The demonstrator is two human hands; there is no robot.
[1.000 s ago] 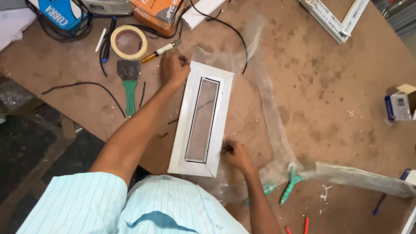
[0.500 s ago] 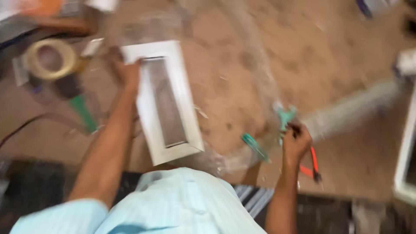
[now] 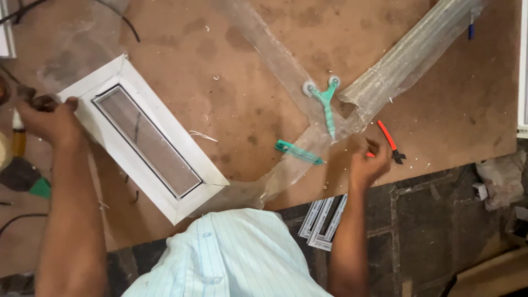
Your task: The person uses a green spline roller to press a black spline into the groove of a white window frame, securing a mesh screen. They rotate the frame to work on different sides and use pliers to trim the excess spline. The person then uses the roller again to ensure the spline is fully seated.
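While left hand grips the white frame — right hand touches red pliers.

Pale blue-white pinstriped shirt, buttoned front, short sleeves; forearms bare; no gloves on hands.

both bare arms stretch forward from short pale striped sleeves, spread well apart. the left arm runs straight up the left side of the view, forearm long and level, wrist unbent; the left hand is curled, fingers folded in and knuckles up. the right arm is bent outward at the elbow (forearm rising steeply), and the right hand has its fingers pinched together at the tips, palm down.
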